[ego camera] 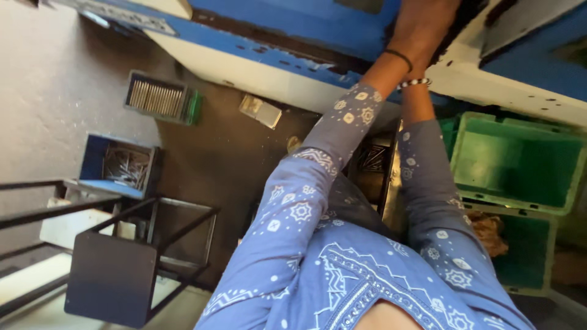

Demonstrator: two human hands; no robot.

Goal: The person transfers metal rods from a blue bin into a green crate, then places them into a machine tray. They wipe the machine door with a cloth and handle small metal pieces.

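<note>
Reaching up with my 2 hands, left hand (422,27) over right hand (408,67), against the blue-and-white machine (293,67); I cannot tell the fingers' state. Green crates (520,162) sit nearby.

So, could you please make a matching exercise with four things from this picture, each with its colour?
Things:
1. crate
2. stool
3. sleeve
4. box of nails

Colours:
A. black
B. blue with white patterns
C. green
D. plain blue

Pairs: 1-C, 2-A, 3-B, 4-D
</note>
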